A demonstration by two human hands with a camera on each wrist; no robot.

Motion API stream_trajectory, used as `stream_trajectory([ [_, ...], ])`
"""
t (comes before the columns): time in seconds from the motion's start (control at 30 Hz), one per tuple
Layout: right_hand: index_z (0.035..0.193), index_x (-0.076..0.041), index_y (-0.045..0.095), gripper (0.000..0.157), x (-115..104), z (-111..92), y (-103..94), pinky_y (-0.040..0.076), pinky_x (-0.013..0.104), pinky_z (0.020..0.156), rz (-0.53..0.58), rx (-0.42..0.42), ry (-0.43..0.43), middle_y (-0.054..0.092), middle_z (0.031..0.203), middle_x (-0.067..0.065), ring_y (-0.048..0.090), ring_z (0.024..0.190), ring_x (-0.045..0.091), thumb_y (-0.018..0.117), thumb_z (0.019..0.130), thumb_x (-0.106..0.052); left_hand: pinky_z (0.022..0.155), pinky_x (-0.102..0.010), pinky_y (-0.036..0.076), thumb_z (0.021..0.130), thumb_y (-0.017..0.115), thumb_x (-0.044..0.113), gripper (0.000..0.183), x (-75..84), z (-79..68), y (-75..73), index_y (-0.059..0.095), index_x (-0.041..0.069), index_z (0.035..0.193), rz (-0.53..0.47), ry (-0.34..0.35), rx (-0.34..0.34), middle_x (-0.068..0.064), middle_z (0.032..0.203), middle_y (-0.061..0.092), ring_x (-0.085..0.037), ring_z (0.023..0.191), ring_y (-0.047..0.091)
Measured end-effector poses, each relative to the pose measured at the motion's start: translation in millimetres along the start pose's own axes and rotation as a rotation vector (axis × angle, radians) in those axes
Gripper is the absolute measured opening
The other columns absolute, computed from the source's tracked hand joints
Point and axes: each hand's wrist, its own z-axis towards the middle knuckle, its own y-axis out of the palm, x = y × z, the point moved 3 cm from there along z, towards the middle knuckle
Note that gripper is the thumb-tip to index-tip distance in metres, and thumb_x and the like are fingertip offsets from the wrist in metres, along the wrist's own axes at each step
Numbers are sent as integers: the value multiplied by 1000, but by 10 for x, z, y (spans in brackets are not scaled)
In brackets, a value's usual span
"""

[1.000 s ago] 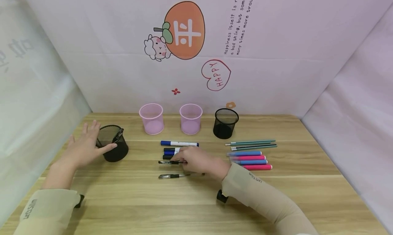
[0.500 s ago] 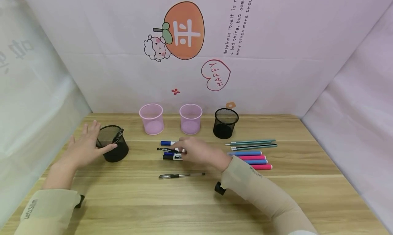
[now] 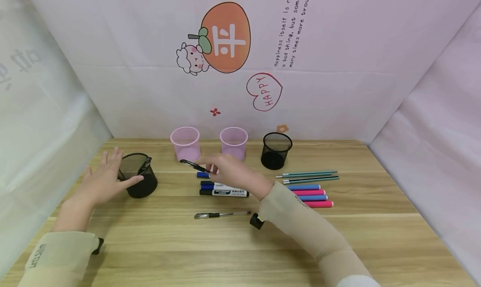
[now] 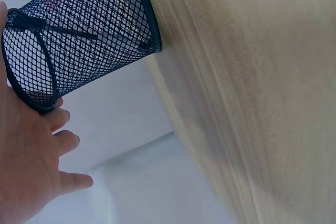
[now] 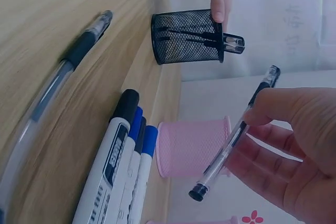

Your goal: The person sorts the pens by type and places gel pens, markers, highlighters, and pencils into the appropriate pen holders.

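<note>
Your left hand (image 3: 101,178), fingers spread, rests against the black cup (image 3: 142,187). Your right hand (image 3: 231,172) pinches a pen (image 3: 193,165) aloft, right of that cup. This seems the transfer step; next probably calls for tilting the pen upright over the cup's mouth.
</note>
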Motion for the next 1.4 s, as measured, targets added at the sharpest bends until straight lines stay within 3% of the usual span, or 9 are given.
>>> stream_trajectory([
  [0.37,140,-6,63,49,-72,210,34,55,19,77,114,189,-35,70,101,9,69,89,18,66,93,6,101,-82,-14,96,55,69,115,-18,3,-1,-10,-2,161,9,-3,3,-26,165,-17,-53,148,-16],
  [0.57,139,-6,64,47,-125,341,59,55,18,80,236,288,-19,72,102,9,68,92,17,66,94,6,101,-82,-14,96,55,68,115,-17,4,8,-10,-2,160,5,1,8,-25,165,-18,-53,147,-16],
  [0.83,139,-5,63,43,-284,530,119,53,14,84,381,328,45,71,109,11,69,98,14,70,96,-2,100,-83,-13,97,55,68,115,-11,3,18,-9,-3,160,-6,-3,19,-25,165,-18,-54,147,-15],
  [0.93,137,-3,63,43,-324,601,156,53,14,83,446,354,63,70,108,10,69,97,12,68,95,2,101,-83,-13,97,55,68,114,-4,9,21,-9,-3,160,-8,-4,20,-25,165,-17,-54,147,-15],
  [1.13,129,5,63,37,-420,735,235,56,19,81,629,453,58,68,107,14,69,93,15,66,92,9,100,-83,-14,97,54,67,114,-3,12,18,-10,-4,160,-8,-6,18,-26,164,-19,-55,146,-16],
  [1.4,125,4,62,34,-588,842,262,56,20,83,765,542,46,67,107,11,66,94,10,68,92,9,99,-84,-13,96,55,69,116,-10,15,7,-9,-4,160,-8,-8,15,-26,164,-19,-56,146,-15],
])
